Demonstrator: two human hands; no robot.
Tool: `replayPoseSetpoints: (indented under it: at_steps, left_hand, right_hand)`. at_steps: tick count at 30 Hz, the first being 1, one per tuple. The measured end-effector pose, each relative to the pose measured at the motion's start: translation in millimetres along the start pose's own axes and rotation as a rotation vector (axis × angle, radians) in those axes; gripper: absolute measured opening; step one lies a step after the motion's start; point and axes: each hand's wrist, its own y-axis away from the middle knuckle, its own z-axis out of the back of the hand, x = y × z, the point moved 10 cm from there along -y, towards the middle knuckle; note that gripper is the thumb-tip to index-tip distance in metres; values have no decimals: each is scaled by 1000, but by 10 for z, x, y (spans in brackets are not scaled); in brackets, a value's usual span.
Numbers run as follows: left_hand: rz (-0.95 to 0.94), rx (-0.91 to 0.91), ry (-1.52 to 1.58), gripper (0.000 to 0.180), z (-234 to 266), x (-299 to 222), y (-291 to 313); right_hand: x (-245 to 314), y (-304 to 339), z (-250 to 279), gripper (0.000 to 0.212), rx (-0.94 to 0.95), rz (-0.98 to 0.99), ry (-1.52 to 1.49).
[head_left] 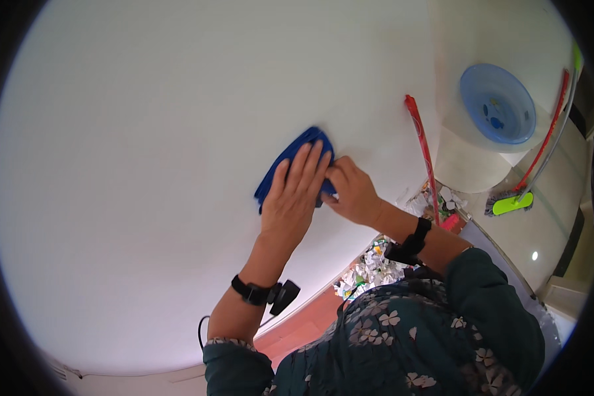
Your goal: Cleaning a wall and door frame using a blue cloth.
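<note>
A folded blue cloth (272,181) lies against the broad white surface (145,165). Flat on top of it rests my left hand (293,193), its fingers stretched out and pointing away from me. My right hand (355,191) is at the cloth's right edge, close beside the left fingers. Its fingers are curled and closed on the cloth there, and the part inside the grip is hidden. Both wrists wear black straps with small dark devices.
To the right, a red stick (424,148) leans by the white surface. Beyond it stands a light blue basin (468,89) on a white stand. A green-headed mop (512,204) and another red pole (549,132) are farther right. Scraps of litter (376,267) lie below.
</note>
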Motion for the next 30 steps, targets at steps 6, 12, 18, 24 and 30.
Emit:
replayPoseSetpoints:
  at_steps: [6, 12, 18, 24, 30]
  left_hand:
    - [-282, 31, -59, 67, -91, -546, -880]
    - [-422, 118, -155, 67, -287, -866, -1210]
    - [-471, 177, -164, 68, -315, -762, -789]
    - [-417, 109, -1, 65, -266, -290, 528]
    - [-319, 145, -16, 70, -266, 213, 1952]
  right_hand:
    - [-999, 194, 310, 45, -38, -461, -66]
    - [-1350, 368, 447, 44, -156, -626, -153]
    - [-1062, 563, 122, 39, -187, -685, -160]
    - [16, 825, -706, 39, -67, -604, -186]
    - [1195, 1032, -1515, 45, 104, -533, -217]
